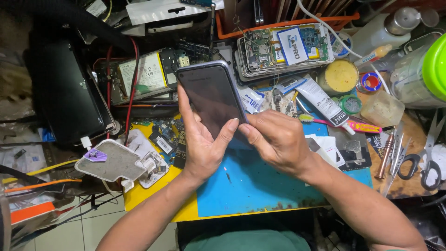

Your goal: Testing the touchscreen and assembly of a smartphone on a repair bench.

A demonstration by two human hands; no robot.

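Note:
A dark smartphone (pixel 211 95) with a black screen and a purple-grey frame is tilted up over the bench. My left hand (pixel 202 144) cups it from below, thumb on the lower right of the glass and fingers along its left edge. My right hand (pixel 274 139) is closed against the phone's lower right corner, thumb and fingertips pinched at the edge. Whether it holds a small tool I cannot tell.
A blue work mat (pixel 251 186) on a yellow board lies under the hands. Opened phones with bare circuit boards (pixel 283 46) lie behind. A white glue tube (pixel 320 100), a toothbrush (pixel 339 123), a yellow paste tin (pixel 340 75), tweezers and scissors (pixel 425 155) crowd the right. A black case (pixel 67 93) stands left.

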